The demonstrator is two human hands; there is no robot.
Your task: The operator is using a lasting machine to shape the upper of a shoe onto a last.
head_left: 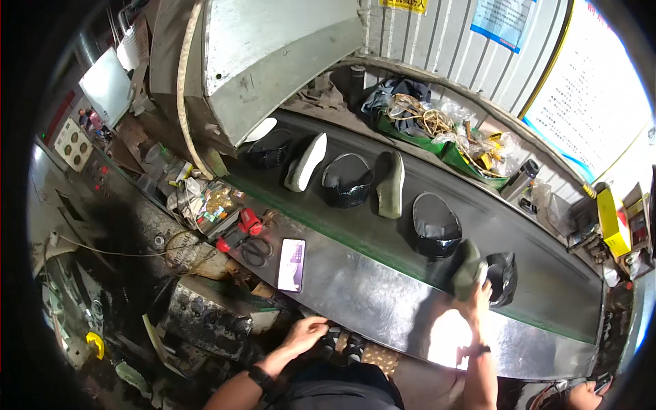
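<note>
My right hand (pixel 475 304) reaches over the metal ledge and grips the near end of a grey-green shoe sole (pixel 467 265) on the dark conveyor belt (pixel 533 280). Right beside those fingers lies a glossy black shoe upper (pixel 504 277). My left hand (pixel 306 335) hangs low by the ledge's near edge, fingers curled together, with nothing seen in it. Farther up the belt, black uppers (pixel 436 229) (pixel 347 181) (pixel 270 149) alternate with a pale green wedge sole (pixel 392 188) and white-topped soles (pixel 307 162) (pixel 261 130).
A phone (pixel 292 265) with a lit screen lies on the metal ledge (pixel 383 290), near a red-handled tool (pixel 240 229). A grey machine hood (pixel 273 55) covers the belt's far left end. Green bags (pixel 444 147) of scraps line the far side. Another person (pixel 584 396) shows at lower right.
</note>
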